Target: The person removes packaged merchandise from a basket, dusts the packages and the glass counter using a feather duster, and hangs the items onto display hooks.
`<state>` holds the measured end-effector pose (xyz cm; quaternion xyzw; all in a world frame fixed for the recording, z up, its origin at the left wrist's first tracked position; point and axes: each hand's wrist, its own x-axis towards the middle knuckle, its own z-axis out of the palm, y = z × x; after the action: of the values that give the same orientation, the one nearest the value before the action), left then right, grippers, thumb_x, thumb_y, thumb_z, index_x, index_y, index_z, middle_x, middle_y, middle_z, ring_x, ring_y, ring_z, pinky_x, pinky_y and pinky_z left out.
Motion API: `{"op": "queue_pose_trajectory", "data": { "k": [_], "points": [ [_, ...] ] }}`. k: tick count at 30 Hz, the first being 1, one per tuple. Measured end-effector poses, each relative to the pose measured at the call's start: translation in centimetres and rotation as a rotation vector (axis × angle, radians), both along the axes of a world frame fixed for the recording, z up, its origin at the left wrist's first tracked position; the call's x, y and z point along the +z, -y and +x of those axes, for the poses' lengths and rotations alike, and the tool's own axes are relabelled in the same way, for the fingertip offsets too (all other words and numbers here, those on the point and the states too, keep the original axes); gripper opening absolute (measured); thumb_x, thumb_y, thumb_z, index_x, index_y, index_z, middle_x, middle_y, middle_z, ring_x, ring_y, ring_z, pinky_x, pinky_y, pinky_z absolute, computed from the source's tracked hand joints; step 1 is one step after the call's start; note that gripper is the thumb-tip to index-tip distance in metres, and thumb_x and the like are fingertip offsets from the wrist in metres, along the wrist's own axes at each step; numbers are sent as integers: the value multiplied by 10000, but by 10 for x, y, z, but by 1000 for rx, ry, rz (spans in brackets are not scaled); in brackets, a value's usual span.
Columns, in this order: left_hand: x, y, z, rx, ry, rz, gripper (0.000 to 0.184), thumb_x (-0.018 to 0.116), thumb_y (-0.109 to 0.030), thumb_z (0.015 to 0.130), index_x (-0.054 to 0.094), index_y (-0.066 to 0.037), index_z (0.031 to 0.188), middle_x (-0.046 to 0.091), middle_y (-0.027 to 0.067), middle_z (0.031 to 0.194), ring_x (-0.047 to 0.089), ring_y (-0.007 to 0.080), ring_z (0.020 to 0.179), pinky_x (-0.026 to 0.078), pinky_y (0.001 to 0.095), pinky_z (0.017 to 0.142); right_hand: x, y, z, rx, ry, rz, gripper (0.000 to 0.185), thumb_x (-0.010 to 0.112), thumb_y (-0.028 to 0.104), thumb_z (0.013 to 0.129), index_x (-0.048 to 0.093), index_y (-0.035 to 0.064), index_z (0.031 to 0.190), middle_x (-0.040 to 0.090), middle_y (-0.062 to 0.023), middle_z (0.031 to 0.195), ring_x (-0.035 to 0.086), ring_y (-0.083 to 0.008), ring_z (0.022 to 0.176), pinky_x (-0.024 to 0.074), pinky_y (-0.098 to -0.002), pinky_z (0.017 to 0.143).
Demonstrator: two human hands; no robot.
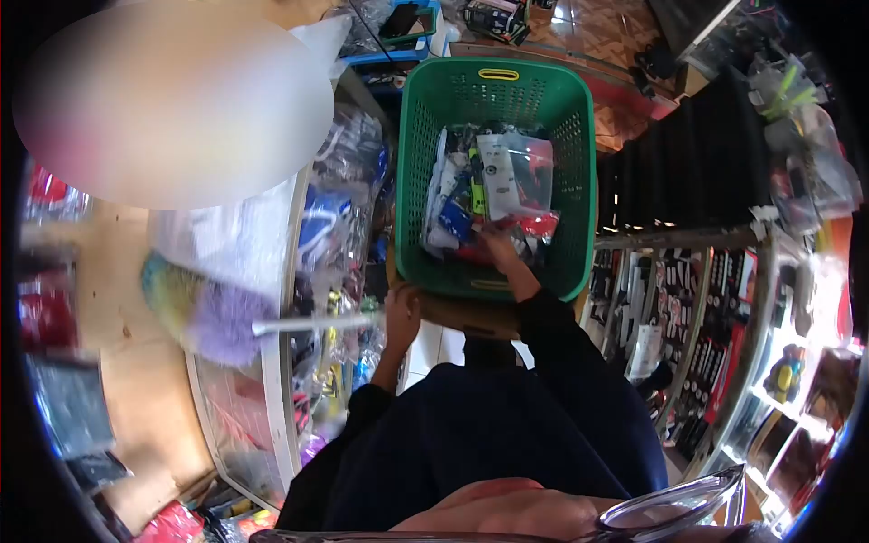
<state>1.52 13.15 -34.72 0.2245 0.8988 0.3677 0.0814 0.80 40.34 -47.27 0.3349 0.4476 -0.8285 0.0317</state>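
A green plastic basket (587, 181) with perforated sides and yellow handle trim stands in front of me. Inside lies a heap of packaged goods, among them a clear and white packet (501, 176), a yellow-green item (477, 181), a blue packet (455, 219) and a red packet (540, 224). My right hand (497, 248) reaches over the near rim into the heap, beside the red packet; its fingers are bent and partly hidden among the goods. At the basket's near left corner, my left hand (403, 315) rests by the edge of a wooden stool (462, 315), fingers loosely apart and holding nothing.
To the left stands a glass display case (281, 398) full of packaged goods, with a purple feather duster (235, 321) on top. Racks of hanging packets (679, 317) line the right side. A blurred patch covers the upper left. Boxes (498, 18) lie beyond the basket.
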Motion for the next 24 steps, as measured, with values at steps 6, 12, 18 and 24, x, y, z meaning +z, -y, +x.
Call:
{"op": "queue_pose_trajectory", "data": {
  "k": [6,12,18,24],
  "points": [
    [-18,-16,-4,-86,201,-35,237,569,-84,851,579,-25,1080,529,204,1176,508,410,1113,419,447,948,-66,20,-85,-115,369,330,287,618,198,874,546,110,1138,593,-75,984,581,-209,890,479,-382,789],
    [-12,-9,-15,52,352,81,220,539,-78,890,582,-33,1101,545,178,1190,535,346,1131,430,381,950,-77,22,-100,-219,369,-161,308,629,202,871,541,108,1151,595,-84,1034,584,-213,925,476,-385,819],
    [-4,-10,-13,199,480,270,217,517,-81,920,587,-47,1123,568,142,1194,560,260,1123,455,336,930,-24,31,-94,-209,212,-679,358,659,178,854,522,108,1177,591,-88,1092,580,-228,988,473,-383,873],
    [6,19,12,220,472,275,221,517,-99,936,579,-51,1142,591,102,1152,593,223,1051,475,323,892,66,60,-63,-74,-270,-468,385,656,137,870,513,51,1217,589,-65,1130,573,-207,1037,460,-356,921]
  ]
}}
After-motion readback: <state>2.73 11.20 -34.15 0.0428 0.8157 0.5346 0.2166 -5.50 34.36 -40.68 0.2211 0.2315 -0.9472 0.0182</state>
